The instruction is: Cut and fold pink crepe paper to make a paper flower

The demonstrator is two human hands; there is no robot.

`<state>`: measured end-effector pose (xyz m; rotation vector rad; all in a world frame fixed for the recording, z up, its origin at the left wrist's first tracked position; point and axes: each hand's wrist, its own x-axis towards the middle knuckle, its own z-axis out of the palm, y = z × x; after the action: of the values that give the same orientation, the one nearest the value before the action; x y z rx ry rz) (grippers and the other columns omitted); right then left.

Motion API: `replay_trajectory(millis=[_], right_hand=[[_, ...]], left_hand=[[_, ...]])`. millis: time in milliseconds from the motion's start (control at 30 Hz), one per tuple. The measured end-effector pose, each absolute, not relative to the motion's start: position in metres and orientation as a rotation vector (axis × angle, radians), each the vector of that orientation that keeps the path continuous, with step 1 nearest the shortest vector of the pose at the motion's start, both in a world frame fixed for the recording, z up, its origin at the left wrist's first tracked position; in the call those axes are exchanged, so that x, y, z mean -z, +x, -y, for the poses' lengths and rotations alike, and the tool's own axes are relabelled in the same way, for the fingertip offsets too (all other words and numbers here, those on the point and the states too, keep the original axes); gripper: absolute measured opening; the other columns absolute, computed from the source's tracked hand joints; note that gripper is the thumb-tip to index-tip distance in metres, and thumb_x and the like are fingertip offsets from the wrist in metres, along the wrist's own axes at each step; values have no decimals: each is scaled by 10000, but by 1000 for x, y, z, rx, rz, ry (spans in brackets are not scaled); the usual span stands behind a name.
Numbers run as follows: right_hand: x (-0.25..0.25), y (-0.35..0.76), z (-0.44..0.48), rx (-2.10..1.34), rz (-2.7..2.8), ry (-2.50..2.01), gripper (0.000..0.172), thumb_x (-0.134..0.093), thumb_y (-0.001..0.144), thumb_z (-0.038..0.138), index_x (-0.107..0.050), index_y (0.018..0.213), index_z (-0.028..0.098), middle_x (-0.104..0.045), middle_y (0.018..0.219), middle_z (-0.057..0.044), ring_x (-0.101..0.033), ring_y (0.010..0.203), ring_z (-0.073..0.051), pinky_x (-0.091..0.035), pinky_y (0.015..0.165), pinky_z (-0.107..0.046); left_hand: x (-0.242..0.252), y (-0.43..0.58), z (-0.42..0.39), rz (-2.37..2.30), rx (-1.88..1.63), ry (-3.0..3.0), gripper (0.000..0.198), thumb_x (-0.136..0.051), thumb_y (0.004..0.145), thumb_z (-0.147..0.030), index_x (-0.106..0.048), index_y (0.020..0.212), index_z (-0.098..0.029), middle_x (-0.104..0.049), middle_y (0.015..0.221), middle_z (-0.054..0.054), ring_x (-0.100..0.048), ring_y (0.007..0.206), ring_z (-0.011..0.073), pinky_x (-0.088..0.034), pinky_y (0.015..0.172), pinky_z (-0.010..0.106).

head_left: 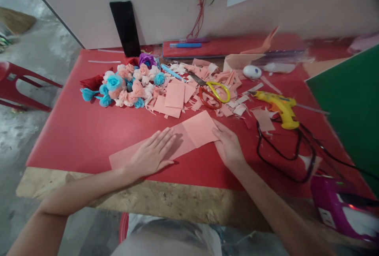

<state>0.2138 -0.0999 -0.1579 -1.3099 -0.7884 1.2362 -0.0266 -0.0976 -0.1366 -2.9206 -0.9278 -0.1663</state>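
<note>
A long strip of pink paper [183,141] lies slanted on the red tabletop, its right part folded over into a thicker panel. My left hand [154,149] rests flat on the strip's middle, fingers stretched out. At the strip's right end, my right hand [227,141] grips the folded edge between thumb and fingers. Just beyond are cut pink paper squares [174,95] on a heap of pink and white scraps [227,80]. Scissors [211,90] with one yellow and one red handle loop lie on the scraps.
Paper flowers [127,84] in several colours are piled at left, before a phone [126,29] leaning on the wall. To the right lie a yellow glue gun [280,106], its black cord [284,179] and a green board [349,110]. A magenta device [334,200] sits at the near right corner.
</note>
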Motion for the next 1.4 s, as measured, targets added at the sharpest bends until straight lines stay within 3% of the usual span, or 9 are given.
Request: replay_trajectory(millis=[133, 400, 633, 867, 1200, 1400], right_hand=[[161, 214, 100, -1240, 802, -1277, 438, -661, 677, 402, -644, 1071, 211, -646, 1148, -75, -529, 1155, -281, -387, 1000, -486], [153, 204, 103, -1230, 851, -1189, 492, -577, 729, 413, -580, 1171, 198, -591, 1232, -96, -460, 1223, -295, -397, 991, -492], [167, 205, 108, -1162, 1000, -1309, 537, -568, 766, 401, -507, 1268, 220, -527, 1312, -64, -415, 1264, -262, -307, 1068, -470], [178, 206, 105, -1118, 909, -1372, 448, -593, 779, 370, -568, 1201, 221, -567, 1269, -48, -435, 1249, -243, -285, 1081, -470], [168, 200, 100, -1230, 588, -1240, 283, -636, 726, 341, -661, 976, 210, -670, 1105, -37, -532, 1156, -237, -337, 1053, -457], [159, 203, 93, -1346, 352, -1162, 182, -633, 690, 286, -678, 831, 180, -716, 970, -45, -605, 1050, -229, -403, 1018, -421]], left_hand=[[142, -24, 103, 1059, 237, -2781, 756, -177, 917, -551, -26, 1431, -17, -361, 1411, 193, -334, 1322, 268, -219, 1092, 377], [145, -24, 100, 1099, 128, -2778, 756, -194, 886, -611, -292, 1385, -52, -349, 1429, 152, -284, 1345, 286, -236, 1103, 421], [145, -25, 101, 1146, 48, -2830, 757, -159, 888, -610, -264, 1402, -64, -280, 1462, 150, -196, 1377, 283, -181, 1123, 461], [143, -25, 97, 1149, 53, -2871, 739, -178, 888, -607, -203, 1427, -103, -265, 1472, 133, -185, 1380, 281, -164, 1121, 473], [125, -7, 69, 688, 28, -3166, 543, -131, 972, -393, -370, 1343, -77, -354, 1437, 93, -296, 1341, 217, -197, 1114, 382], [135, -1, 65, 585, -15, -3206, 551, -142, 970, -408, -352, 1352, -70, -346, 1437, 108, -309, 1337, 214, -226, 1100, 390]])
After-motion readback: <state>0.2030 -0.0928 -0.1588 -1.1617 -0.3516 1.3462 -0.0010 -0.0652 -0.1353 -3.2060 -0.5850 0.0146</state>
